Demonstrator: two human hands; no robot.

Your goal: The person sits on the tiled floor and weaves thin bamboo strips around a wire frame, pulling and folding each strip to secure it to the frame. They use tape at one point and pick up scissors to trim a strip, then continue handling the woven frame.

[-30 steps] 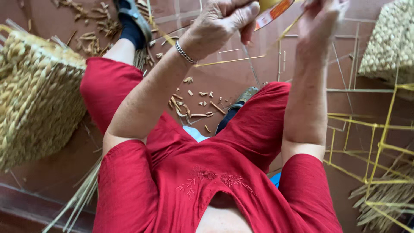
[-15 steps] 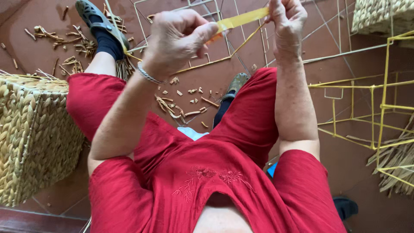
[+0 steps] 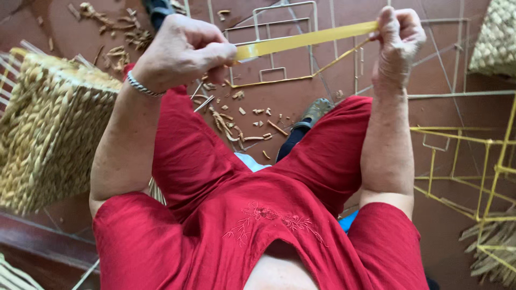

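Strip (image 3: 306, 39) of yellow material runs nearly level across upper frame, pulled taut between left hand (image 3: 183, 51) and right hand (image 3: 398, 40), both clenched on its ends.

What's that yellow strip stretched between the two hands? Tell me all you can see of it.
The yellow strip is a flat, thin, glossy band, like tape or plastic. It runs taut, rising slightly toward the right hand, which pinches one end; the left hand grips the other. It hangs in the air above the floor.
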